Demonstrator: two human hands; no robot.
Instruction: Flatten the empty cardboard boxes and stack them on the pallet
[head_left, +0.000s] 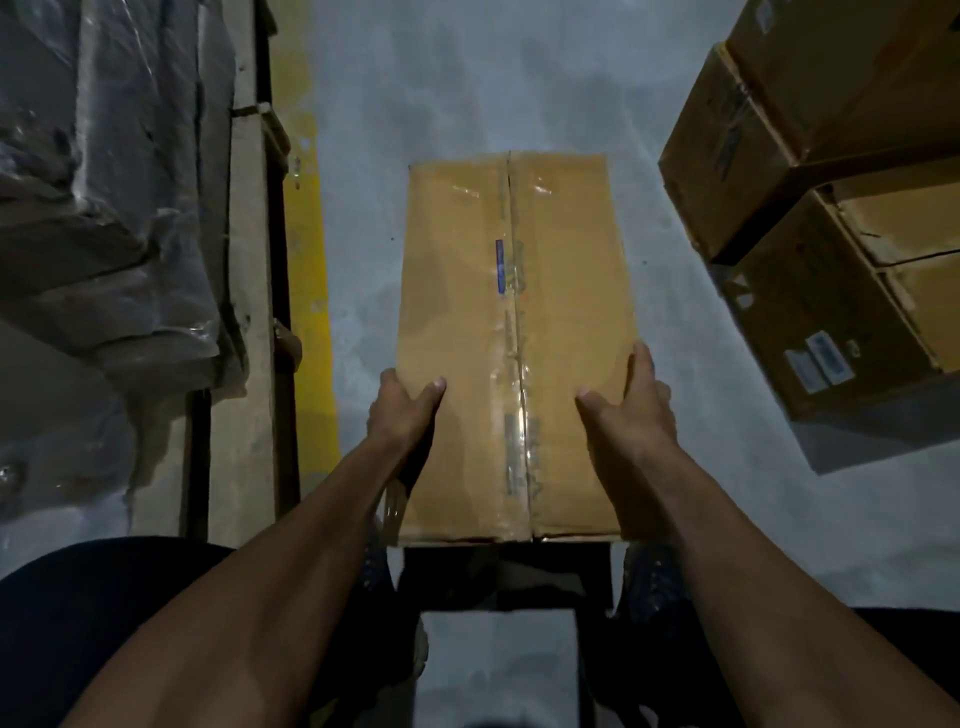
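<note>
Left hand (402, 405) and right hand (631, 400) clamping taped, unflattened cardboard box (511, 338) sides.

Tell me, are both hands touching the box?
Touching. The head view shows the left hand and right hand gripping the box at its sides, thumbs on top.

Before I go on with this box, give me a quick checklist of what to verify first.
1. Left hand grips the box at its left edge: ok.
2. Right hand holds the right edge: ok.
3. Top flaps closed, old tape along the seam, box not flattened: not ok.
4. Box empty: cannot tell, flaps closed.
5. Pallet to the left, with a wrapped load on it; free stacking space: cannot tell.
6. Stacked boxes on the right stand apart from this one: ok.
</note>
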